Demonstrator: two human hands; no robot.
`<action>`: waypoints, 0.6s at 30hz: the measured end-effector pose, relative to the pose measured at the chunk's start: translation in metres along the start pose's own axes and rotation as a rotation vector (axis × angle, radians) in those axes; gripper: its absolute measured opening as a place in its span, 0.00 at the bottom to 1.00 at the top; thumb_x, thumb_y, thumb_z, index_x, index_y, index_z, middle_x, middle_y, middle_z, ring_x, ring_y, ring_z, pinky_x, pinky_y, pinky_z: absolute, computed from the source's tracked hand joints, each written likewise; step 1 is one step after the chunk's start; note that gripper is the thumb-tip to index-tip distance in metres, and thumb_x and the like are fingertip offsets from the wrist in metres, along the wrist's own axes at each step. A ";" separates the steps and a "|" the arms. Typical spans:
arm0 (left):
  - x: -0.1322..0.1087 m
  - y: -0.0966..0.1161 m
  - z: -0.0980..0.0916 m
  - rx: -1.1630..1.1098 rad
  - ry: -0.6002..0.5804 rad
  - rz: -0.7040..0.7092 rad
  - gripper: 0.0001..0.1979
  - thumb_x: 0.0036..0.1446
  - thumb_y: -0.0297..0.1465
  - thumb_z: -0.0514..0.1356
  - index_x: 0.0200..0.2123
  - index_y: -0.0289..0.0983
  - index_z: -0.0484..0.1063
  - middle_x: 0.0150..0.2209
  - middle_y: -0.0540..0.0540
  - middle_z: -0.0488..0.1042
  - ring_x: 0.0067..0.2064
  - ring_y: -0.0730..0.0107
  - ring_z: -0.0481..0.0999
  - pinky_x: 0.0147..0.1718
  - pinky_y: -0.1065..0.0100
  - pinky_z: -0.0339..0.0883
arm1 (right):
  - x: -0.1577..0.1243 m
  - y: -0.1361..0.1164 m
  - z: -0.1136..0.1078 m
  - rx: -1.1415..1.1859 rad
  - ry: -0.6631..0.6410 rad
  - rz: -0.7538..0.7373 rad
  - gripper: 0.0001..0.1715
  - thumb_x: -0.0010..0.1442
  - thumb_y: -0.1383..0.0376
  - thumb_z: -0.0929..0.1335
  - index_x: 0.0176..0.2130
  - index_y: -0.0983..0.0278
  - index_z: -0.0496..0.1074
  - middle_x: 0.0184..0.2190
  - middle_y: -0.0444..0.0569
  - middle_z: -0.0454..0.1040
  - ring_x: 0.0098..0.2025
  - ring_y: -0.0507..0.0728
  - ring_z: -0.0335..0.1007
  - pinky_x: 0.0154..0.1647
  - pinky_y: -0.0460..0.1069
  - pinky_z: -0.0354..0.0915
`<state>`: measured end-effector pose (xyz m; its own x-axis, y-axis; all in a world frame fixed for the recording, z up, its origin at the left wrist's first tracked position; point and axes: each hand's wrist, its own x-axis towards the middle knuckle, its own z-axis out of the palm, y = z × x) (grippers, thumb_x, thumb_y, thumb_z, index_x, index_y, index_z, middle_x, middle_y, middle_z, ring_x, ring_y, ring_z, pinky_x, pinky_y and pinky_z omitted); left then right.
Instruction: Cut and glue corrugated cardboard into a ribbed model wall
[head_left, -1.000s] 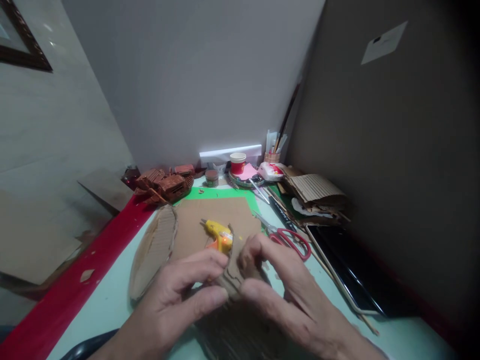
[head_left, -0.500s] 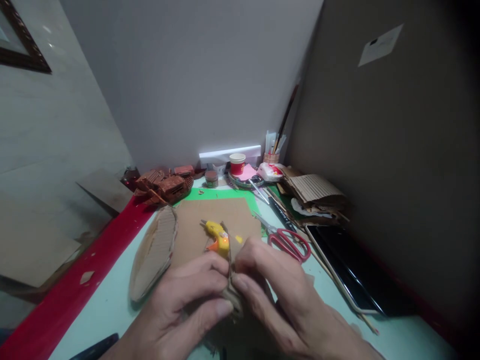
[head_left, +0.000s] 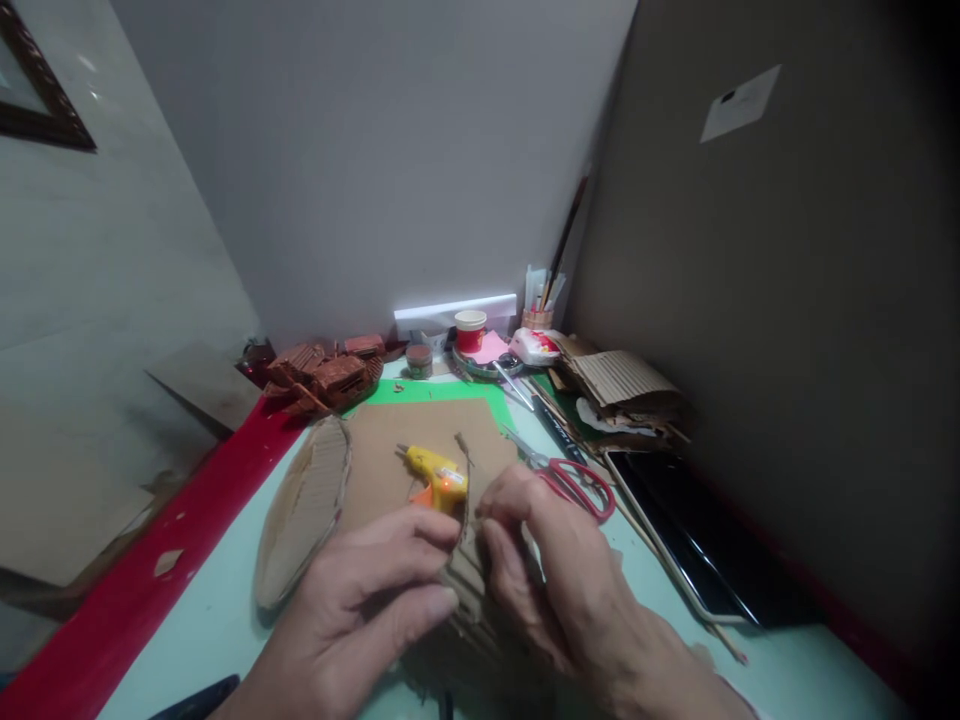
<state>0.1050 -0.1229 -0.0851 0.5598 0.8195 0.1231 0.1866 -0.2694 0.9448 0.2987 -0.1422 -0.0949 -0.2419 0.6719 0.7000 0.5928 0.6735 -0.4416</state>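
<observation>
Between my hands is a piece of corrugated cardboard (head_left: 466, 585), its lower part in shadow. My left hand (head_left: 367, 600) grips its left side, the thumb on the ridged face and the fingers curled behind. Along the upper edge a thin dark strip (head_left: 469, 470) sticks up. My right hand (head_left: 555, 570) has thumb and forefinger pinched together close to the right edge; what is between the fingertips is hidden. Just beyond my fingers, a yellow glue gun (head_left: 442, 478) with an orange trigger lies on a flat cardboard sheet (head_left: 397, 425).
At left lies an oval cardboard shape (head_left: 300, 520). Red-handled scissors (head_left: 581, 488) and a dark tablet-like slab (head_left: 675, 520) are to the right. Behind stand reddish-brown cardboard models (head_left: 330, 375), a red paper cup (head_left: 470, 333) and a cardboard stack (head_left: 622, 380).
My right hand's pinched fingers have come slightly away to the right from the cardboard's middle, showing more of its ridged face. The left hand keeps its grip. The view has shifted a little.
</observation>
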 end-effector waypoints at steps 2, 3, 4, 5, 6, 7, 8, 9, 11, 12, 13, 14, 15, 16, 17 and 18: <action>0.000 -0.001 0.000 -0.014 0.002 -0.019 0.10 0.61 0.34 0.60 0.33 0.43 0.83 0.48 0.44 0.78 0.50 0.57 0.75 0.51 0.65 0.66 | 0.001 0.000 -0.003 0.060 -0.026 0.034 0.09 0.67 0.74 0.59 0.36 0.61 0.61 0.29 0.43 0.65 0.29 0.50 0.62 0.30 0.45 0.62; 0.000 -0.002 0.000 -0.015 -0.001 -0.018 0.11 0.62 0.35 0.60 0.34 0.43 0.83 0.49 0.43 0.78 0.51 0.56 0.75 0.52 0.64 0.65 | 0.000 0.000 -0.004 0.084 -0.031 0.049 0.09 0.67 0.73 0.60 0.36 0.61 0.61 0.29 0.43 0.65 0.29 0.50 0.62 0.31 0.45 0.62; 0.000 -0.003 0.000 -0.010 0.003 -0.017 0.11 0.62 0.35 0.60 0.34 0.43 0.83 0.49 0.43 0.78 0.51 0.56 0.75 0.52 0.64 0.65 | 0.000 0.000 -0.004 0.099 -0.036 0.063 0.08 0.68 0.73 0.60 0.36 0.61 0.61 0.30 0.42 0.65 0.29 0.50 0.62 0.31 0.45 0.62; -0.001 -0.003 0.000 -0.001 0.014 -0.020 0.10 0.61 0.35 0.60 0.34 0.44 0.83 0.49 0.44 0.78 0.51 0.56 0.75 0.51 0.64 0.65 | -0.001 0.001 -0.003 0.096 -0.029 0.073 0.08 0.68 0.72 0.60 0.37 0.61 0.61 0.30 0.42 0.65 0.29 0.50 0.62 0.31 0.45 0.62; -0.001 -0.004 0.001 0.012 0.033 -0.028 0.10 0.61 0.35 0.61 0.33 0.45 0.84 0.49 0.45 0.79 0.51 0.57 0.75 0.51 0.65 0.65 | -0.002 0.002 -0.002 0.076 -0.010 0.075 0.08 0.68 0.72 0.59 0.37 0.61 0.61 0.29 0.42 0.65 0.29 0.50 0.62 0.31 0.45 0.62; -0.002 -0.005 0.001 0.023 0.058 -0.038 0.09 0.60 0.35 0.62 0.33 0.46 0.84 0.49 0.46 0.79 0.51 0.57 0.75 0.51 0.65 0.65 | -0.004 0.003 -0.001 0.035 0.013 0.080 0.09 0.69 0.72 0.59 0.36 0.61 0.60 0.29 0.41 0.65 0.28 0.50 0.61 0.30 0.45 0.61; -0.002 -0.006 0.001 0.029 0.083 -0.047 0.08 0.59 0.35 0.63 0.32 0.46 0.84 0.48 0.46 0.80 0.51 0.57 0.75 0.51 0.65 0.64 | -0.005 0.005 0.001 -0.025 0.038 0.082 0.10 0.69 0.72 0.59 0.35 0.60 0.59 0.28 0.41 0.64 0.27 0.50 0.59 0.29 0.45 0.60; -0.003 -0.007 0.000 0.025 0.107 -0.056 0.08 0.58 0.35 0.63 0.31 0.46 0.84 0.48 0.46 0.80 0.52 0.56 0.74 0.52 0.64 0.63 | -0.005 0.008 0.002 -0.108 0.066 0.084 0.10 0.69 0.72 0.58 0.35 0.60 0.58 0.27 0.40 0.62 0.26 0.50 0.58 0.27 0.45 0.58; -0.003 -0.008 -0.001 -0.021 0.158 -0.064 0.07 0.58 0.35 0.65 0.30 0.45 0.84 0.48 0.47 0.80 0.53 0.55 0.73 0.55 0.64 0.61 | -0.005 0.017 0.001 -0.294 0.105 0.103 0.11 0.69 0.71 0.57 0.34 0.59 0.55 0.25 0.39 0.59 0.24 0.50 0.55 0.25 0.45 0.56; -0.002 -0.009 -0.002 -0.064 0.189 -0.063 0.06 0.57 0.35 0.66 0.30 0.44 0.83 0.48 0.47 0.80 0.53 0.57 0.73 0.54 0.66 0.61 | -0.005 0.024 -0.002 -0.372 0.114 0.123 0.11 0.69 0.70 0.57 0.34 0.59 0.55 0.25 0.39 0.58 0.23 0.50 0.55 0.25 0.45 0.56; -0.001 -0.009 -0.003 -0.124 0.220 -0.062 0.06 0.57 0.35 0.66 0.30 0.44 0.84 0.47 0.48 0.81 0.52 0.59 0.74 0.53 0.68 0.62 | -0.005 0.032 -0.007 -0.439 0.118 0.151 0.10 0.69 0.70 0.56 0.34 0.59 0.54 0.25 0.39 0.59 0.24 0.51 0.56 0.25 0.45 0.56; 0.001 -0.008 -0.004 -0.204 0.250 -0.070 0.05 0.57 0.35 0.66 0.31 0.44 0.84 0.45 0.49 0.81 0.50 0.61 0.75 0.49 0.70 0.64 | -0.005 0.041 -0.014 -0.483 0.110 0.184 0.09 0.68 0.70 0.56 0.34 0.59 0.55 0.26 0.41 0.60 0.24 0.51 0.57 0.26 0.46 0.57; 0.003 -0.008 -0.004 -0.301 0.277 -0.083 0.05 0.58 0.35 0.66 0.33 0.44 0.84 0.43 0.49 0.82 0.47 0.63 0.76 0.45 0.72 0.67 | -0.006 0.052 -0.022 -0.517 0.092 0.219 0.09 0.67 0.71 0.56 0.35 0.59 0.55 0.28 0.43 0.62 0.26 0.52 0.59 0.28 0.47 0.57; 0.005 -0.007 -0.005 -0.408 0.299 -0.100 0.05 0.59 0.34 0.66 0.35 0.45 0.84 0.41 0.50 0.82 0.45 0.65 0.77 0.42 0.73 0.69 | -0.008 0.063 -0.032 -0.558 0.064 0.253 0.09 0.65 0.72 0.57 0.34 0.60 0.57 0.29 0.44 0.63 0.27 0.53 0.60 0.28 0.47 0.57; 0.007 -0.006 -0.005 -0.513 0.319 -0.119 0.05 0.59 0.33 0.65 0.37 0.45 0.83 0.38 0.51 0.82 0.43 0.66 0.77 0.39 0.74 0.70 | -0.010 0.074 -0.042 -0.599 0.013 0.296 0.09 0.63 0.73 0.58 0.34 0.60 0.58 0.29 0.45 0.64 0.26 0.54 0.60 0.27 0.48 0.55; 0.008 -0.005 -0.005 -0.603 0.339 -0.135 0.06 0.60 0.32 0.65 0.38 0.45 0.83 0.38 0.51 0.82 0.42 0.66 0.78 0.37 0.74 0.71 | -0.012 0.084 -0.052 -0.641 -0.038 0.341 0.10 0.60 0.75 0.59 0.33 0.60 0.60 0.28 0.46 0.64 0.25 0.54 0.59 0.26 0.48 0.53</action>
<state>0.1047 -0.1121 -0.0875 0.2628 0.9648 -0.0118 -0.2978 0.0927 0.9501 0.3912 -0.1094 -0.1114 0.0172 0.8305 0.5567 0.9708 0.1193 -0.2081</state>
